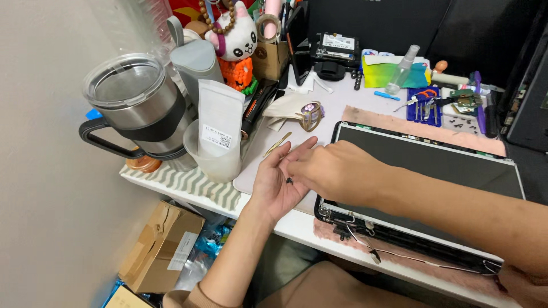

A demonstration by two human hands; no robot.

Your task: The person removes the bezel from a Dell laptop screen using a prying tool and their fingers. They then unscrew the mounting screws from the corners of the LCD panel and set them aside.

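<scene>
My left hand [275,181] lies palm up at the table's front edge, fingers spread, with a small dark screw [289,181] resting in the palm. My right hand [337,171] reaches across from the right, its fingertips pinched at that screw in the left palm. Just right of both hands lies a laptop screen panel [434,165], face up on a pink cloth [411,128], with loose thin cables [371,251] trailing from its near hinge edge.
A steel mug with a black handle [134,105], a white pouch in a plastic cup [218,131], tweezers [277,144], a gold ring-shaped trinket [311,116], a spray bottle [401,69], a blue tool set [423,104] and loose screws [465,121] crowd the table. Cardboard boxes [162,245] sit on the floor below.
</scene>
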